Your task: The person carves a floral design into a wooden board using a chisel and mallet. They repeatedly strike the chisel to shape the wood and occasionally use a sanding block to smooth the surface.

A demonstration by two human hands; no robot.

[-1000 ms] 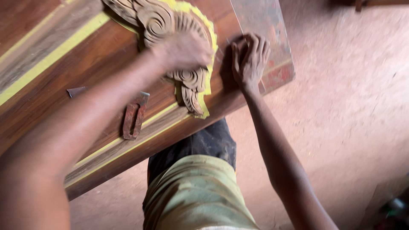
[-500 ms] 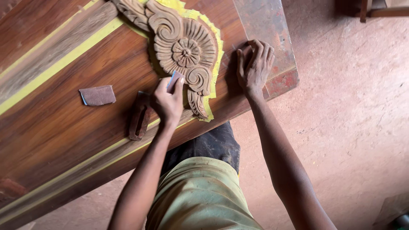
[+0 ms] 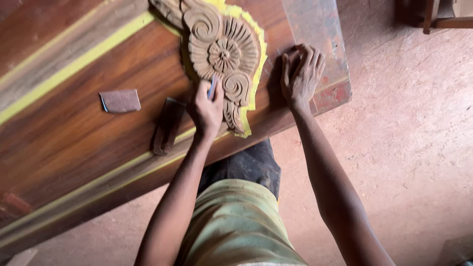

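My left hand pinches a folded sandpaper against the carving, low on its scrolls; my right hand lies flat, fingers spread, on the panel beside it; a block and sandpaper scrap lie leftward.

We see a broad, dark polished wooden panel slanting across the view, with yellow tape strips running along its length and its lower edge standing over the reddish dirt floor. On it sits a carved floral scroll ornament, edged in yellow tape. To the ornament's left lie a small folded piece of sandpaper and a dark wooden block, just apart from each other.
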